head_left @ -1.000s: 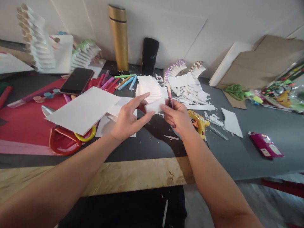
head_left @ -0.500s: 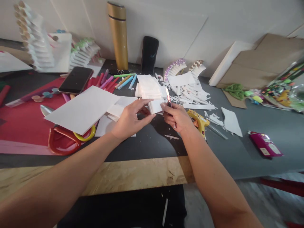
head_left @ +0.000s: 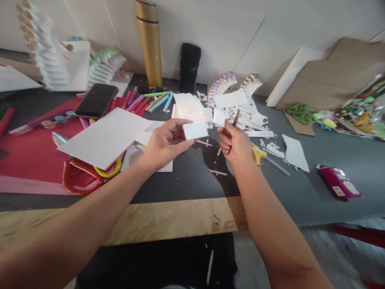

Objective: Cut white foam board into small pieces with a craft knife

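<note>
My left hand pinches a small white foam-board rectangle between thumb and fingertips. My right hand is closed around a slim craft knife that points up and away. Thumb and finger of that hand also grip a second small white foam piece. A gap separates the two pieces. Just beyond my hands sits a stack of white rectangles, with a heap of white offcuts to its right. A yellow glue gun is partly hidden behind my right wrist.
Large white sheets overlap scissors with red and yellow handles at left. A phone, coloured sticks, a gold flask and a black case stand or lie behind. A magenta packet lies at right.
My hands have moved apart, my right hand going right. The white pieces, together before, are now split between both hands. The knife has tilted and sits lower in the fingers.
</note>
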Tool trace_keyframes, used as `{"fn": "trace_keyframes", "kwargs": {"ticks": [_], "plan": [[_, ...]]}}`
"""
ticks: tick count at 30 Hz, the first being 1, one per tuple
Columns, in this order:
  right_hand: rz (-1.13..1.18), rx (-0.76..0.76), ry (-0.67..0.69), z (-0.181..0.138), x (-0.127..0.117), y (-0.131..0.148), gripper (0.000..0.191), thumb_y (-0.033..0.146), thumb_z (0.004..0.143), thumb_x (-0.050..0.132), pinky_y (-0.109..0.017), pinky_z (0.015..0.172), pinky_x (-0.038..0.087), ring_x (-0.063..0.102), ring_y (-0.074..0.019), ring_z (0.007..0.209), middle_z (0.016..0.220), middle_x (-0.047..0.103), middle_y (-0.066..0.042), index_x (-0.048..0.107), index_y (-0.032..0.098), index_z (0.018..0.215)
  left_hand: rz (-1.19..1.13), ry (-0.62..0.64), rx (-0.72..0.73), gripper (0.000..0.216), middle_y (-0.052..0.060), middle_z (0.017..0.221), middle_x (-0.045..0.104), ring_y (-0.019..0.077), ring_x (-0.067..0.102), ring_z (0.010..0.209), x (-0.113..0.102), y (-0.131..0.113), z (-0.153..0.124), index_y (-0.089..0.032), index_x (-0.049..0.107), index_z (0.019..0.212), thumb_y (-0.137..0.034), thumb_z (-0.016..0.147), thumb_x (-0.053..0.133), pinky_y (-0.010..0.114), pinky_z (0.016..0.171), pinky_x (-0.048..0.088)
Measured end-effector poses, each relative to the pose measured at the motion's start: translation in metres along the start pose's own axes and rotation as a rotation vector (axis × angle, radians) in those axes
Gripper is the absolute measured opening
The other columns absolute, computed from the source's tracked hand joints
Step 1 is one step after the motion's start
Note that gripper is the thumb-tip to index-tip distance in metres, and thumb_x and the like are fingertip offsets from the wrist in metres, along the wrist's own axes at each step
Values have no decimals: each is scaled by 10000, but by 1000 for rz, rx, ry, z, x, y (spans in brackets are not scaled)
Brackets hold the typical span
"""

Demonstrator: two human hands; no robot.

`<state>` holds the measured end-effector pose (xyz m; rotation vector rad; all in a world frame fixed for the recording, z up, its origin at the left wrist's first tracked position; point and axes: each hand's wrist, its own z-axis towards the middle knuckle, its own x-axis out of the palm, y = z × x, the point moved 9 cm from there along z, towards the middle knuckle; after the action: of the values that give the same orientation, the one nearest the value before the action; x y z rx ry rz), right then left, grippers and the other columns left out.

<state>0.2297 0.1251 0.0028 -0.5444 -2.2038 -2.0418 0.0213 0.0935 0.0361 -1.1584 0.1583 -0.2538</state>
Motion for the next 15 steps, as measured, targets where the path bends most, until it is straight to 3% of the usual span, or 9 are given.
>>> {"fn": "trace_keyframes", "kwargs": {"ticks": [4, 6, 11, 15], "plan": [[27, -13, 10, 3, 2, -4, 370, 378, 767, 826, -201, 296, 170, 254, -14, 354, 595, 593, 41, 512, 199, 683, 195, -123, 100, 392, 68, 1008, 733, 208, 711, 931, -28, -24, 8, -174, 628, 1177, -300, 835, 775, 389, 861, 604], [43, -6, -6, 3, 2, -7, 342, 345, 767, 822, -194, 292, 163, 256, -10, 352, 635, 638, 24, 524, 196, 693, 276, -152, 72, 349, 55, 970, 726, 189, 693, 893, -44, -36, 15, -168, 651, 1133, -311, 839, 774, 379, 848, 590], [62, -1, 7, -1, 6, -4, 328, 316, 763, 823, -183, 289, 153, 244, -7, 344, 615, 640, 27, 528, 196, 686, 670, 27, -5, 315, 54, 1001, 735, 210, 678, 914, -71, -54, 19, -189, 728, 1057, -340, 787, 785, 384, 869, 552], [60, 36, 18, -5, 8, -3, 300, 297, 779, 805, -187, 287, 154, 248, -4, 335, 606, 645, 13, 549, 182, 671, 926, 204, -43, 420, 66, 1257, 687, 293, 599, 1200, -93, -37, 2, -270, 710, 1175, -489, 818, 731, 478, 1031, 485]]}}
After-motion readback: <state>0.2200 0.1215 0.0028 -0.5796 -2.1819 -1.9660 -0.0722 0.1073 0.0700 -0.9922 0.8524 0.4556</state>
